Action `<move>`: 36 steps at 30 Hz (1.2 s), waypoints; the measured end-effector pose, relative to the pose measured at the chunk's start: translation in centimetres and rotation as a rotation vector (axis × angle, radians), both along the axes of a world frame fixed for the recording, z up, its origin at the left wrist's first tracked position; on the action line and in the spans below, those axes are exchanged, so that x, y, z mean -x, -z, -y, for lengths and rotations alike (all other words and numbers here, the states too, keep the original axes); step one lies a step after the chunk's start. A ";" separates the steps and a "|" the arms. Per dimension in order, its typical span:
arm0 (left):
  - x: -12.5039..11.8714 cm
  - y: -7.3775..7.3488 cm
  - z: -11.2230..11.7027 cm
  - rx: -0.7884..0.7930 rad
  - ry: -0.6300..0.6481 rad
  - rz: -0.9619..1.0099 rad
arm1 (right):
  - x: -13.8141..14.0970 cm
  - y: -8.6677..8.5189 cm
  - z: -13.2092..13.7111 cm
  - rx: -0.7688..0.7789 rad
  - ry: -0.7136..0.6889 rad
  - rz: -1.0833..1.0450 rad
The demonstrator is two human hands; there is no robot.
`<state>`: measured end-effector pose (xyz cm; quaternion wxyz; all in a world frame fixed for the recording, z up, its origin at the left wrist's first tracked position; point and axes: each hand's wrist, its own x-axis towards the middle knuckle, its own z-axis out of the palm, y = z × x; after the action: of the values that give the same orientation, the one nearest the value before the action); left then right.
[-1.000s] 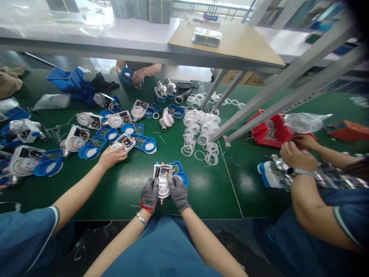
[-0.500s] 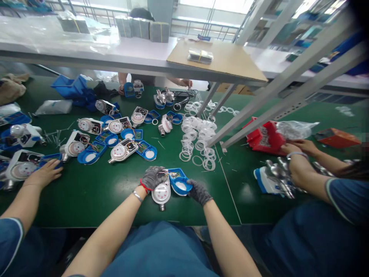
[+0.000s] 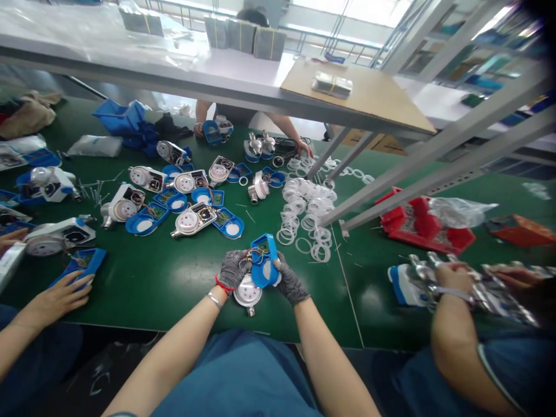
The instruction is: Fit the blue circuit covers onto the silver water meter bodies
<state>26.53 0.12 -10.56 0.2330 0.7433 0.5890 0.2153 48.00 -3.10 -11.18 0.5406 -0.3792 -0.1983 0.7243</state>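
near the bottom middle of the frame, two gloved hands work over one white case (image 3: 247, 291) on the green desk (image 3: 182, 301). it has a round face with small red dots, and a short metal stub points down toward the desk's near edge. the left hand (image 3: 234, 271) has its fingers bent around the case's upper left side. the right hand (image 3: 292, 282) is closed on the right edge of a blue cover (image 3: 263, 272), with the thumb on top. the cover is tipped up and hides part of the case, and thin colored wires (image 3: 262, 253) show inside it. a red band (image 3: 225, 286) and a silver bangle (image 3: 214, 299) are on the left wrist.

left of the middle, more open cases (image 3: 189, 220) lie close together, with blue covers beside them. right of the middle is a big pile of clear rings (image 3: 299, 202). at the right, a red bin (image 3: 417, 226) sits next to a clear plastic bag (image 3: 463, 212). below it, a co-worker's hand (image 3: 454, 278) is on shiny metal parts (image 3: 421, 271). at the lower left, another co-worker's hand (image 3: 69, 298) touches a blue cover. across the top, a shelf (image 3: 243, 66) holds gray packs (image 3: 243, 39) and a flat brown board (image 3: 369, 87).
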 end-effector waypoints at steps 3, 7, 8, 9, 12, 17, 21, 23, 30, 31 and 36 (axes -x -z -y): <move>-3.1 2.7 -0.7 0.052 0.019 0.079 | 0.2 -0.4 -0.7 -0.059 -0.078 -0.042; -1.8 3.9 -0.7 0.016 -0.002 0.268 | -0.4 -1.3 -1.0 -0.073 -0.149 0.069; -1.6 4.0 -0.7 -0.002 -0.007 0.308 | -0.6 -1.6 -1.1 -0.080 -0.157 0.116; -1.7 4.1 -0.6 -0.018 -0.009 0.333 | -0.9 -1.9 -1.2 -0.095 -0.167 0.168; -2.3 4.6 -0.5 -0.042 -0.034 0.404 | -1.6 -2.9 -1.4 -0.159 -0.220 0.310; -2.9 5.0 -0.3 -0.006 -0.112 0.547 | -1.4 -3.3 -1.2 -0.154 -0.336 0.318; -2.4 4.5 -0.1 0.062 -0.116 0.653 | -0.5 -2.8 -0.6 -0.119 -0.297 0.259; -2.0 4.2 -0.2 0.102 -0.102 0.692 | -0.1 -2.8 -0.5 -0.105 -0.279 0.244; 0.5 4.2 -1.4 0.019 0.026 0.501 | 0.6 -3.8 -0.4 -0.075 -0.268 0.287; 0.9 4.3 -1.3 -0.025 0.036 0.449 | 0.7 -3.9 -0.4 -0.066 -0.270 0.296; 1.7 4.8 -0.3 -0.175 0.063 0.233 | 1.4 -4.2 -0.6 -0.068 -0.323 0.318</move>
<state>24.84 0.41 -15.32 0.2406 0.7488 0.5135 0.3432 46.60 -2.55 -6.98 0.3921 -0.4335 -0.3635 0.7254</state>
